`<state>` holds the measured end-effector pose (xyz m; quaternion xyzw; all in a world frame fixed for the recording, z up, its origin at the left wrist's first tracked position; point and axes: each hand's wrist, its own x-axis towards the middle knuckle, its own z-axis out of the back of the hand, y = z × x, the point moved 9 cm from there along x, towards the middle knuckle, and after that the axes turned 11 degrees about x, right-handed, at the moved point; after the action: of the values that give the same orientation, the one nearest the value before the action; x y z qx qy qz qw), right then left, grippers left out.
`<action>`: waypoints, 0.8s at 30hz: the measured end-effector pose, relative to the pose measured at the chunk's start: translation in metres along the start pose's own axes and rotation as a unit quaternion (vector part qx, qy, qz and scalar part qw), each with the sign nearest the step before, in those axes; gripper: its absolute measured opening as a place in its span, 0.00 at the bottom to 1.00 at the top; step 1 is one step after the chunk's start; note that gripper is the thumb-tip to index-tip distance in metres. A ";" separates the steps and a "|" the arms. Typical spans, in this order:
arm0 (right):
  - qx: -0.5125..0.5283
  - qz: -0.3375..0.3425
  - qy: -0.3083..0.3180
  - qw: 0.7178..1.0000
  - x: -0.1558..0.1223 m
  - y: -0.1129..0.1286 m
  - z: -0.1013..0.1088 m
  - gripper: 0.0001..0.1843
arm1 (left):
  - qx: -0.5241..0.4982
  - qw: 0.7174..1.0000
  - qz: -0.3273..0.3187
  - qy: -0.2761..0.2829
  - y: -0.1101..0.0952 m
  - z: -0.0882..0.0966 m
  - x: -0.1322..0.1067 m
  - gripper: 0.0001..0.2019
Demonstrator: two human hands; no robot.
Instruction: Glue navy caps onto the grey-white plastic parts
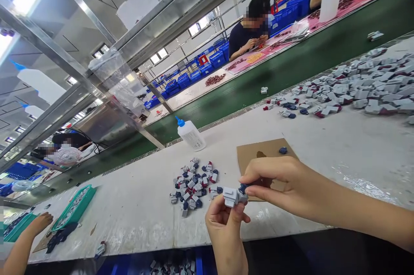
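Note:
My left hand (226, 223) pinches a small light-grey plastic part (230, 196) above the front edge of the table. From the right, my right hand (274, 180) grips a small dark-blue piece (242, 188) between thumb and forefinger, touching the grey part; whether the two are joined I cannot tell. Beneath and behind my right hand lies a brown cardboard sheet (246, 154) with a dark wet spot and another dark-blue piece (283, 150) on it. Left of my hands is a loose pile of grey, blue and dark-red parts (194, 184).
A white bottle with a blue tip (190, 135) stands behind the pile. Many grey parts (371, 85) are heaped at right. A green conveyor belt (226, 98) runs behind the table. Co-workers sit beyond; at left, another person's hand (42, 223) is near a green basket (74, 208).

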<state>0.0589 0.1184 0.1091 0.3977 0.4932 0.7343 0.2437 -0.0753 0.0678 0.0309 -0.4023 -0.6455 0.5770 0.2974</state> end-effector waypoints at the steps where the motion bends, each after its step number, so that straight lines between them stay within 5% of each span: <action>1: -0.007 0.003 0.007 1.000 0.000 0.001 0.000 0.08 | 0.003 1.000 -0.001 0.000 -0.001 0.000 0.000 0.11; 8: -0.040 -0.020 0.074 0.996 -0.001 0.005 -0.001 0.06 | 0.056 0.997 -0.035 0.050 -0.012 -0.010 -0.001 0.09; 14: 0.140 -0.112 0.099 0.979 -0.011 -0.015 -0.007 0.09 | 0.039 0.987 -0.033 0.149 -0.003 -0.024 -0.004 0.07; 21: 0.128 -0.132 0.067 0.981 -0.005 -0.077 -0.022 0.11 | 0.168 0.984 -0.013 0.055 0.029 0.003 0.017 0.15; 24: 0.025 -0.090 -0.003 0.996 0.008 -0.100 0.007 0.16 | 0.388 0.909 -0.152 -0.001 0.018 0.027 0.048 0.18</action>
<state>0.0562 0.1677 0.0210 0.3595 0.5442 0.6960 0.3003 -0.1185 0.0956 0.0053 -0.1516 -0.4243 0.7300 0.5140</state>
